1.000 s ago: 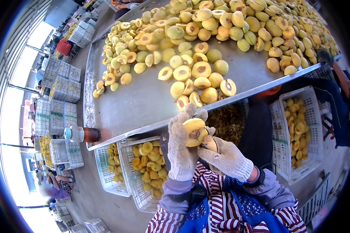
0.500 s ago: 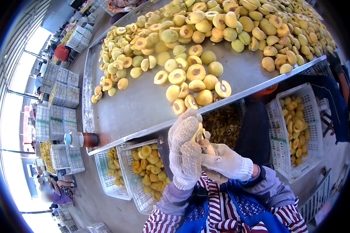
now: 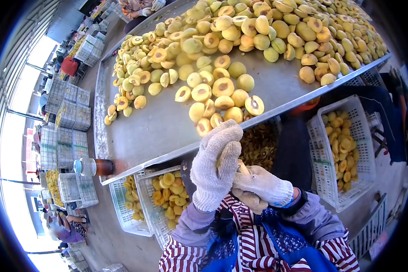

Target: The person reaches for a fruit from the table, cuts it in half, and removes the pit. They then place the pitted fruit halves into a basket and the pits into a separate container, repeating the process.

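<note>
My left hand [image 3: 216, 165], in a white knitted glove, is raised just below the table's front edge. Its fingers curl around a yellowish fruit piece, mostly hidden behind them. My right hand [image 3: 262, 186], gloved too, is closed beside it around a small tan object [image 3: 243, 167] too hidden to name. The two hands nearly touch. Just beyond them, halved yellow fruits [image 3: 223, 87] with brown centres lie on the metal table [image 3: 154, 131], some cut side up. A large heap of fruit [image 3: 303, 27] covers the table's far side.
Crates of fruit halves stand below the table at left [image 3: 145, 199] and right [image 3: 319, 167]. Fruit pieces [image 3: 258, 145] lie beneath the edge by my hands. A jar of dark liquid [image 3: 94, 167] sits at the left corner. Other people and stacked crates [image 3: 65, 106] are farther left.
My left hand has turned and its fingers now cover the fruit piece that showed between my hands. The view has shifted slightly. Another person's gloved hands now show at the top.
</note>
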`<control>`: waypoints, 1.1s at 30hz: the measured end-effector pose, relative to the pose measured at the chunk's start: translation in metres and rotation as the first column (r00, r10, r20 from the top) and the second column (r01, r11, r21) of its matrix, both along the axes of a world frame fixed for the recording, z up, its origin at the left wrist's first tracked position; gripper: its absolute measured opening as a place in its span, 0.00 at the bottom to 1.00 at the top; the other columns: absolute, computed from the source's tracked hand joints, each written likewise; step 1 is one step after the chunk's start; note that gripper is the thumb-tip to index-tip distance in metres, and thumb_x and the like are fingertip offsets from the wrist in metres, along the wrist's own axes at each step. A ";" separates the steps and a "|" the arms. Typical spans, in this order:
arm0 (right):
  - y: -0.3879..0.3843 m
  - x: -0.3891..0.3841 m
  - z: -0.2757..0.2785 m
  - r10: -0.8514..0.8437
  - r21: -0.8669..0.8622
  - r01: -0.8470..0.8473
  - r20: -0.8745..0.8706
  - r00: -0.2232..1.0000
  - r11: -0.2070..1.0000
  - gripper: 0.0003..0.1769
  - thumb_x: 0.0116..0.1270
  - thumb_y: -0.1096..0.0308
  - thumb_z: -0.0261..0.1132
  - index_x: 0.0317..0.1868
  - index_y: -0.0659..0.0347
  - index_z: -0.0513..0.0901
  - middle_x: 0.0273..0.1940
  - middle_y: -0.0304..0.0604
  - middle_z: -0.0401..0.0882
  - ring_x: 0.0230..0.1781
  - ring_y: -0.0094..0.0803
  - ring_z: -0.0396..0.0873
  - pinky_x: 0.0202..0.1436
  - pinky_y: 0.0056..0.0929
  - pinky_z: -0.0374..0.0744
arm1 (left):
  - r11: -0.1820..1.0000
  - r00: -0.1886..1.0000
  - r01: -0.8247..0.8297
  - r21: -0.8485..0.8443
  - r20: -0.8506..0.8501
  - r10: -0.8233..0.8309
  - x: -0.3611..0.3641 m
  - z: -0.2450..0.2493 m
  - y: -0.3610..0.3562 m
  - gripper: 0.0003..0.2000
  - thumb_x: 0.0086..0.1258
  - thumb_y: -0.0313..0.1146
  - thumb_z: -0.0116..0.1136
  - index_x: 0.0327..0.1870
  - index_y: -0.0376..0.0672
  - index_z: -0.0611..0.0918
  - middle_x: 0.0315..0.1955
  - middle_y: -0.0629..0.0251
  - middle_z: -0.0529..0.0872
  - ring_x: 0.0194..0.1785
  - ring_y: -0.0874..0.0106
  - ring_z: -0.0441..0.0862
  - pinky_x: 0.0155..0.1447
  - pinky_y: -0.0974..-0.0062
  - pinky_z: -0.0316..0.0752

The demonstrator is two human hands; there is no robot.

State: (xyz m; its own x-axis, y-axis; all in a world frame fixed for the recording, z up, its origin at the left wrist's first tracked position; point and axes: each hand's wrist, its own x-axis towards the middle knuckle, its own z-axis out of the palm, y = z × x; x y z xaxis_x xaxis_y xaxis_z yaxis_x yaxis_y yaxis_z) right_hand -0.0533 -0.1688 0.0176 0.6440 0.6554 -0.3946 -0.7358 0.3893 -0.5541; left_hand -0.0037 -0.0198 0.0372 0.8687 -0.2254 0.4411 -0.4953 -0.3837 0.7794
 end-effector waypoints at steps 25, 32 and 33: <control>-0.005 -0.018 -0.031 0.095 0.482 0.000 -0.172 0.981 0.876 0.23 0.80 0.54 0.49 0.28 0.61 0.74 0.09 0.35 0.63 0.03 0.26 0.61 0.06 0.26 0.65 | 0.892 0.766 0.204 -0.402 -0.502 -0.402 0.006 0.004 0.001 0.16 0.79 0.38 0.52 0.55 0.36 0.82 0.52 0.58 0.85 0.56 0.68 0.82 0.59 0.71 0.77; -0.001 -0.026 -0.025 0.203 0.750 0.075 -0.271 0.941 0.657 0.22 0.80 0.55 0.49 0.30 0.59 0.73 0.08 0.34 0.63 0.02 0.26 0.61 0.05 0.27 0.65 | 0.858 0.761 0.333 -0.391 -0.425 -0.490 0.002 0.001 0.004 0.25 0.78 0.52 0.50 0.54 0.35 0.82 0.54 0.52 0.84 0.56 0.61 0.83 0.58 0.66 0.77; -0.001 -0.028 -0.022 0.173 0.712 0.087 -0.284 0.943 0.697 0.21 0.80 0.55 0.49 0.30 0.59 0.73 0.09 0.34 0.63 0.02 0.26 0.61 0.04 0.27 0.65 | 0.838 0.734 0.338 -0.428 -0.438 -0.519 0.003 -0.001 0.005 0.25 0.78 0.52 0.50 0.54 0.35 0.82 0.54 0.51 0.84 0.56 0.60 0.83 0.58 0.65 0.77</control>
State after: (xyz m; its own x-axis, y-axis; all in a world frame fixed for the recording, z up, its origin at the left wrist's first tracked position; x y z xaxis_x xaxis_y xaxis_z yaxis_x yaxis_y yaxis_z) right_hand -0.0814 -0.1701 -0.0046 0.5371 0.8430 0.0302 -0.8382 0.5295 0.1305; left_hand -0.0010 -0.0149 0.0360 0.8214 -0.5667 0.0647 -0.0334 0.0655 0.9973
